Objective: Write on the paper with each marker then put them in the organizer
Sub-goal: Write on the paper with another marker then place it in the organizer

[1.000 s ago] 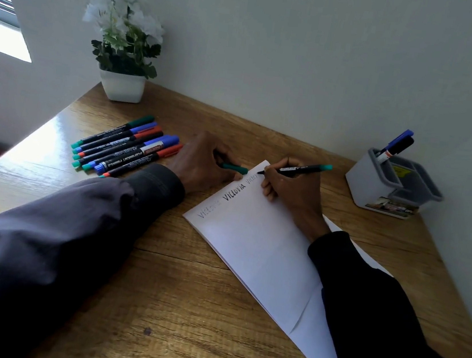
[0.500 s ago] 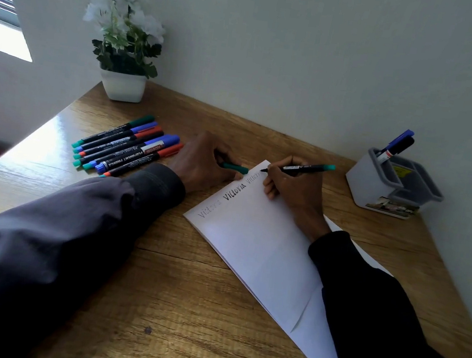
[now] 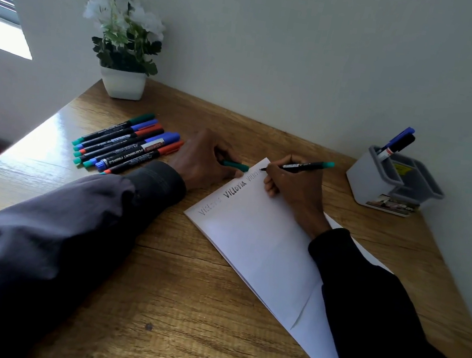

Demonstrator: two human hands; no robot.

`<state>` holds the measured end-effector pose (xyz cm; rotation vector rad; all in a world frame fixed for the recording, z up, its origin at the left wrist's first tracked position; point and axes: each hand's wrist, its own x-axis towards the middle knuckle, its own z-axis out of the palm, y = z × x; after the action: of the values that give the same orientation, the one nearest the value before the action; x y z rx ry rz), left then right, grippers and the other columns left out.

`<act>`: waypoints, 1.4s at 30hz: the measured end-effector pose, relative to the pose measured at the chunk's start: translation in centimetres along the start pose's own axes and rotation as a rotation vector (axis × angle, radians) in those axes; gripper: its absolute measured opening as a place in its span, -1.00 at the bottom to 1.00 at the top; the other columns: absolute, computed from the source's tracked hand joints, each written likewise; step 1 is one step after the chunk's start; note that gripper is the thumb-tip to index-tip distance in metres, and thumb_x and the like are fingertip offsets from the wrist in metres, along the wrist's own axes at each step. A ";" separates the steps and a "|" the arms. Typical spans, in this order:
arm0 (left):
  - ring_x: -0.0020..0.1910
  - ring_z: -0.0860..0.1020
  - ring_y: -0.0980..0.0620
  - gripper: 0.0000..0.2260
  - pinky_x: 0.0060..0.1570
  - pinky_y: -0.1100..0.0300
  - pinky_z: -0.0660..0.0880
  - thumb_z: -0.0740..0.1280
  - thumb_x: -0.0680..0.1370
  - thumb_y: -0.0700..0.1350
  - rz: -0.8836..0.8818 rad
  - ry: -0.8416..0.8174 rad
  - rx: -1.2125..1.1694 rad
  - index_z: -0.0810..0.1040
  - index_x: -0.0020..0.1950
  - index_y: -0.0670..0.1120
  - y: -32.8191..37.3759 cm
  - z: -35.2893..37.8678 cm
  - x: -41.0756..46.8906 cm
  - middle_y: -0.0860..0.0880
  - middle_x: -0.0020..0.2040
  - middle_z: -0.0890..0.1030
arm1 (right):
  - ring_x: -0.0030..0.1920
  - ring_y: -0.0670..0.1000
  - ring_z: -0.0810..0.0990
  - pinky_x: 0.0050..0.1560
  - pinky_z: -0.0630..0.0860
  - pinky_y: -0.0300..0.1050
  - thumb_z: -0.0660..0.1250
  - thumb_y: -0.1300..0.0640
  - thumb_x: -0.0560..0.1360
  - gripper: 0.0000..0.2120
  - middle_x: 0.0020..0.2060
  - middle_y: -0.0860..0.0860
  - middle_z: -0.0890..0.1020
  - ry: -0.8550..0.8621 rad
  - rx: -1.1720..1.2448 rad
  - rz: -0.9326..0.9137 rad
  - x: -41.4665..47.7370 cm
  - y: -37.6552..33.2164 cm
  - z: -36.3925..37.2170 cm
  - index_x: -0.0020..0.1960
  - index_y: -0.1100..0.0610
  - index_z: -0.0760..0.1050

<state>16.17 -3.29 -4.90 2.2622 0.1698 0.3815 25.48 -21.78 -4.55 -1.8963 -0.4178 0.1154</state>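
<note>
While right hand (image 3: 294, 183) pinches green marker (image 3: 302, 166) on paper (image 3: 256, 241) | left hand (image 3: 204, 159) grips cap (image 3: 235, 165) | two markers (image 3: 398, 143) in organizer (image 3: 370, 178) | row (image 3: 125, 146) left to do

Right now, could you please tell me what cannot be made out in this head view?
Head view only:
The third word on the paper: faint, small, its end behind the right hand holding the green marker.
The green cap: mostly hidden inside the left hand.
The organizer compartments: walls hide the insides below the two markers.
The paper's right side: covered by the right sleeve.
</note>
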 end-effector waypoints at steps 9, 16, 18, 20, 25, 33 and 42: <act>-0.14 0.61 0.19 -0.80 -0.23 0.37 0.53 0.54 0.43 -0.09 0.017 0.009 0.018 0.69 0.03 -0.06 0.0 -0.1 0.0 0.08 -0.09 0.66 | -0.42 0.15 0.63 -0.39 0.54 -0.11 0.42 0.33 0.50 -0.83 -0.36 0.24 0.68 0.056 0.218 0.060 0.6 0.1 -0.6 -0.24 0.18 0.53; -0.19 0.58 0.22 -0.82 -0.32 0.45 0.48 0.54 0.44 -0.10 0.019 0.001 0.010 0.68 0.01 -0.06 0.2 -0.2 -0.1 0.16 -0.15 0.61 | -0.43 0.10 0.62 -0.40 0.54 -0.14 0.37 0.36 0.54 -0.78 -0.35 0.23 0.67 0.019 0.344 0.070 0.7 0.2 -0.9 -0.26 0.19 0.55; -0.19 0.58 0.22 -0.84 -0.29 0.43 0.49 0.53 0.45 -0.11 0.016 -0.005 0.004 0.67 0.01 -0.06 0.3 -0.3 -0.2 0.19 -0.18 0.58 | -0.44 0.08 0.61 -0.42 0.54 -0.15 0.36 0.37 0.55 -0.76 -0.36 0.21 0.67 0.007 0.396 0.064 0.6 0.2 -1.0 -0.27 0.18 0.55; -0.17 0.59 0.21 -0.84 -0.24 0.39 0.53 0.52 0.45 -0.11 0.015 -0.009 -0.003 0.67 0.01 -0.05 0.4 -0.3 -0.3 0.18 -0.17 0.58 | -0.44 0.06 0.61 -0.42 0.54 -0.17 0.36 0.37 0.55 -0.79 -0.38 0.19 0.67 0.001 0.444 0.057 0.7 0.2 -1.1 -0.24 0.22 0.56; -0.14 0.61 0.16 -0.83 -0.19 0.33 0.56 0.53 0.44 -0.10 0.023 -0.007 -0.003 0.69 0.01 -0.07 0.3 -0.3 -0.2 0.10 -0.11 0.65 | -0.44 0.06 0.61 -0.43 0.53 -0.18 0.33 0.39 0.57 -0.84 -0.37 0.17 0.67 -0.020 0.502 0.007 0.8 0.4 -1.2 -0.18 0.26 0.57; -0.14 0.64 0.14 -0.82 -0.20 0.30 0.58 0.53 0.44 -0.04 0.007 0.023 -0.061 0.69 0.01 -0.03 -0.1 -0.1 -0.1 0.10 -0.11 0.68 | -0.41 0.07 0.60 -0.39 0.53 -0.17 0.35 0.38 0.56 -0.90 -0.31 0.22 0.65 -0.084 0.510 -0.060 0.7 0.3 -1.3 -0.13 0.29 0.56; -0.08 0.65 0.16 -0.85 -0.06 0.28 0.59 0.43 0.53 -0.15 0.033 0.092 -0.181 0.67 0.09 -0.09 0.3 -0.7 -0.4 0.13 -0.10 0.65 | -0.28 0.12 0.67 -0.25 0.61 -0.12 0.30 0.29 0.55 -0.83 -0.20 0.25 0.70 -0.269 0.610 -0.139 1.0 0.0 -1.5 0.05 0.38 0.58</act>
<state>15.57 -3.11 -4.36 2.0724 0.1403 0.4992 26.78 -22.76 -3.90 -1.2504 -0.6152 0.3649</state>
